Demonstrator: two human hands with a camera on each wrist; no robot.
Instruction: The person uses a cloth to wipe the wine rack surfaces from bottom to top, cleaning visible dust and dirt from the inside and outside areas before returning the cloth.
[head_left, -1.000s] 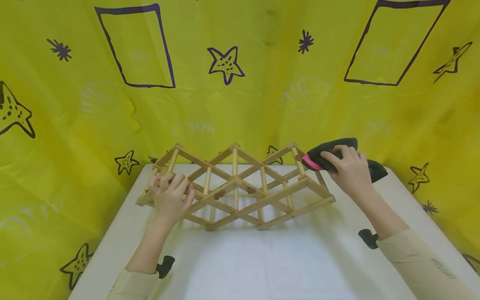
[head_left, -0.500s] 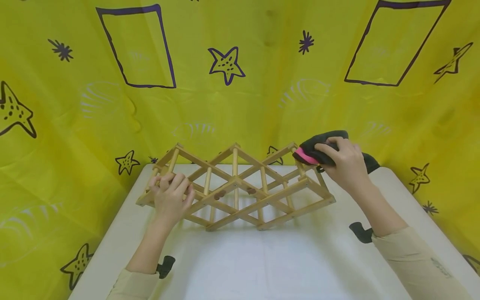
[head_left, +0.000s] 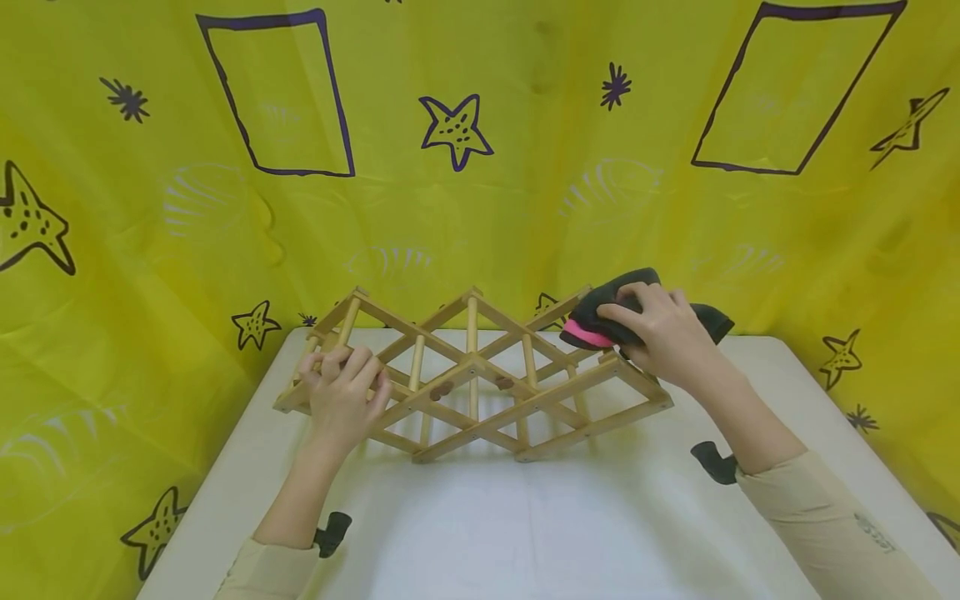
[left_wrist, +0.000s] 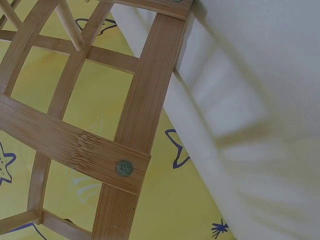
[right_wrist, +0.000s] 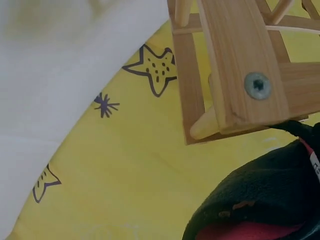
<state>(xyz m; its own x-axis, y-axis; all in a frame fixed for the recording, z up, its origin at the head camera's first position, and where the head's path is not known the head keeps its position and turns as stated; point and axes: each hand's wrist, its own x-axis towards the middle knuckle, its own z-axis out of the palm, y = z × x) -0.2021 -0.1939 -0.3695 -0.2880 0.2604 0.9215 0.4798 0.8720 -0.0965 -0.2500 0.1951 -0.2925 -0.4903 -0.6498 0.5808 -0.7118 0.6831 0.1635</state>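
Note:
A wooden lattice rack with crossed slats and round dowels stands on the white table. My left hand grips its left end with curled fingers; what the fingertips touch is partly hidden. My right hand holds a bunched dark cloth with a pink side over the rack's upper right end. Up close in the right wrist view, the fuzzy dark cloth meets the end of a screwed slat, and a white label shows. The left wrist view has rack slats but no hand.
The white table extends in front of the rack. Behind and beside it hangs a yellow curtain printed with starfish and frames. Black wrist mounts stick out by both sleeves.
My right hand has carried the cloth leftward, from beyond the rack's right end onto its upper right corner. The left hand and the rack stay in place.

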